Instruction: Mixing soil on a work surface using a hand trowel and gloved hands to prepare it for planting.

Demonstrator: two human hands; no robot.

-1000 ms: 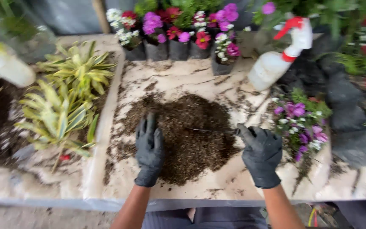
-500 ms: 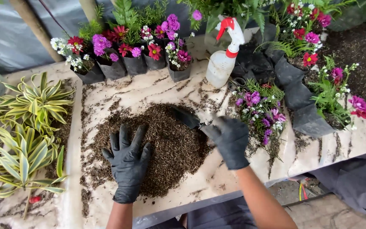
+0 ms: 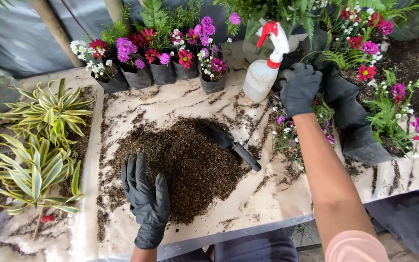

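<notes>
Our left hand (image 3: 146, 204) lies flat on the soil heap (image 3: 183, 165), fingers spread apart. Our right hand (image 3: 299, 90) curls loosely beside the spray bottle (image 3: 263, 73); the trowel (image 3: 229, 143) lies untouched between our hands.

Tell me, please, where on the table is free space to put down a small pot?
Bare sheet lies between the soil pile and the row of flower pots, and at the near right corner, below the trowel. It is crowded on the right, where the right hand reaches by the spray bottle. The left hand rests on the pile's near edge.
</notes>
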